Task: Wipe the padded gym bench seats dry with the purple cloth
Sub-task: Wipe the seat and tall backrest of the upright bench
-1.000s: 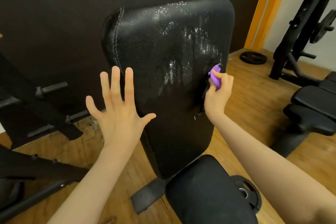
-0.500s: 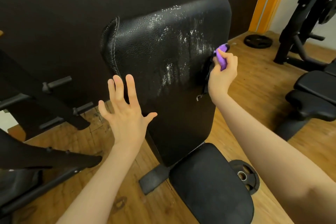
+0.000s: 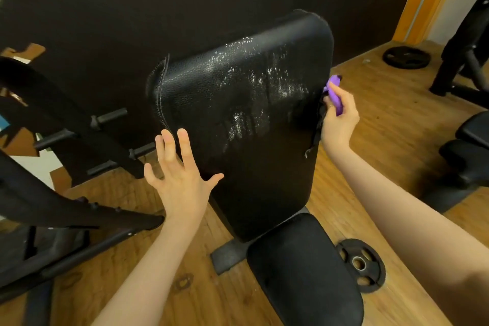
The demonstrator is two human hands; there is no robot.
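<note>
I've slid my right hand [image 3: 337, 124], pinching the bunched cloth [image 3: 335, 94], further up the right edge of the backrest [image 3: 238, 119], while my left hand [image 3: 178, 177] stays spread at its left edge, so the wet streaks remain unwiped.

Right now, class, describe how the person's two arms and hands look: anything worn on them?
Both forearms are bare, with no sleeves in view. The left hand and the right hand wear no gloves, and no rings, watch or bands show at the wrists.
</note>
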